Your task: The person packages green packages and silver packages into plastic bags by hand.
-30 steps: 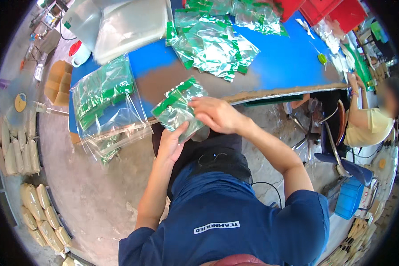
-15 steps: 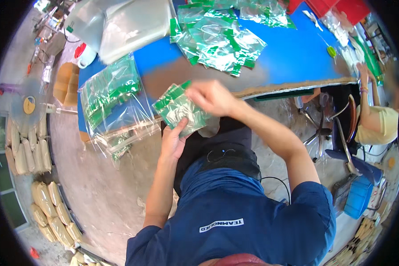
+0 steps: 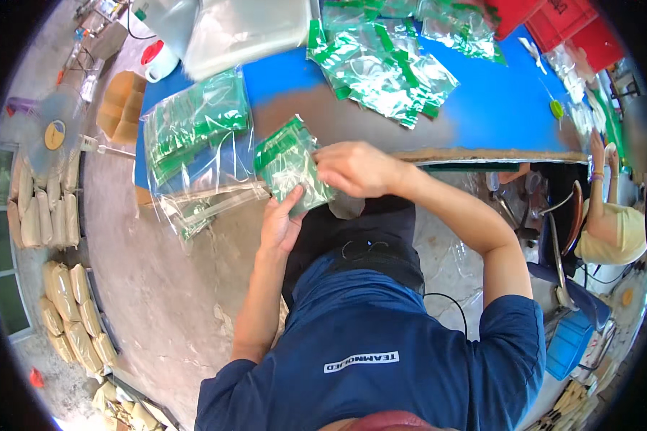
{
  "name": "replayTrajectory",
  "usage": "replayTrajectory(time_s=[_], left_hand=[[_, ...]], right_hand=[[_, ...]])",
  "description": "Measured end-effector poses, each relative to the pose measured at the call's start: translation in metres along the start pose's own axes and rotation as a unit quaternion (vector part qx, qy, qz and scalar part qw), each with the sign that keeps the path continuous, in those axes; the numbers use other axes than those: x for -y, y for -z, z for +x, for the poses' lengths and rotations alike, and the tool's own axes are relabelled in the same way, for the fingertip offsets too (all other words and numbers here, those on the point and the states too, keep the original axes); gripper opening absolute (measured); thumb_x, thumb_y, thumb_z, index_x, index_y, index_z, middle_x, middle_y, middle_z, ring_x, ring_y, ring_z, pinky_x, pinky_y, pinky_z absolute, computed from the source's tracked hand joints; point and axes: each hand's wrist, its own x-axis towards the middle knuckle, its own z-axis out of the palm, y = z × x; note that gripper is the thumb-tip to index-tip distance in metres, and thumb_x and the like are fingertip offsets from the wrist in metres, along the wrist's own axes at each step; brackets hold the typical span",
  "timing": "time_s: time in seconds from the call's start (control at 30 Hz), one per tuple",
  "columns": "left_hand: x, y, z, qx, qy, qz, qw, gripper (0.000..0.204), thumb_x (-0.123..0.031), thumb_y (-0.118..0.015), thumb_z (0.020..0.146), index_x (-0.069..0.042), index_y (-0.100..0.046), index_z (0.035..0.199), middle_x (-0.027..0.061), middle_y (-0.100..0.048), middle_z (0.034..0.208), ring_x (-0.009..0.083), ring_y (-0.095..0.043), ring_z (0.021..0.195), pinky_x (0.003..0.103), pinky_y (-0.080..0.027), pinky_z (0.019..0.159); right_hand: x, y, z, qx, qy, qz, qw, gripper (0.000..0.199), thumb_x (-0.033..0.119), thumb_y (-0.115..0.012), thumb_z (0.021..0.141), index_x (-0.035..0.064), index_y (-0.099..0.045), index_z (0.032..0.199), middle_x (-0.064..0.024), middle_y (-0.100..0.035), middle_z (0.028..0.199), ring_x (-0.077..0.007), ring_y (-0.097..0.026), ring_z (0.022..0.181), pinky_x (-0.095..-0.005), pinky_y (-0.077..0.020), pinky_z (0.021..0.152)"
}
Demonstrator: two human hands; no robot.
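Observation:
In front of my body, my left hand [image 3: 284, 221] grips a small stack of clear plastic packets with green bands [image 3: 286, 158], thumb on top and the other fingers beneath. My right hand [image 3: 359, 169] has its fingers curled and pinched against the right edge of that stack. To the left, a large clear bag [image 3: 167, 195] lies over the table corner, its open-looking end hanging past the edge. Rows of similar green-banded packets [image 3: 198, 118] fill it. A loose pile of such packets [image 3: 384, 72] is spread farther back on the blue table [image 3: 482, 93].
Clear plastic sheets or bags [image 3: 248, 32] are stacked at the back left, beside a white mug with red [image 3: 159, 63] and a cardboard box [image 3: 122, 108]. Red bins [image 3: 564, 21] stand at the back right. A co-worker [image 3: 611, 230] sits at the right.
My right hand has dropped from the top of the packet stack to its right edge. The left hand still holds the stack. The whole view has shifted slightly.

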Motion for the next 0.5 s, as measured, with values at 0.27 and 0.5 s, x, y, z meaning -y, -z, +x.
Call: replayTrajectory(time_s=[0.27,0.5], left_hand=[[0.001,-0.014,-0.002,-0.034,-0.035,-0.036,0.998,0.035,-0.011,-0.065,0.095,-0.004,-0.055,0.128,0.0074,-0.065,0.119,0.0201,-0.064,0.108,0.038,-0.053,0.096],[0.006,-0.012,-0.007,-0.040,-0.008,-0.018,0.999,0.038,-0.009,-0.063,0.095,-0.003,-0.051,0.131,0.0078,-0.062,0.124,0.0196,-0.062,0.113,0.038,-0.053,0.096]], right_hand=[[-0.061,-0.015,0.004,-0.209,-0.161,-0.282,0.923,0.061,0.048,-0.053,0.095,0.0006,-0.052,0.133,-0.0310,-0.040,0.145,-0.0516,-0.038,0.133,-0.0633,-0.0291,0.108],[-0.013,-0.006,0.019,-0.154,-0.094,-0.111,0.977,0.035,0.026,-0.061,0.092,0.0006,-0.060,0.117,-0.0162,-0.059,0.118,-0.0366,-0.055,0.108,-0.0432,-0.0460,0.090]])
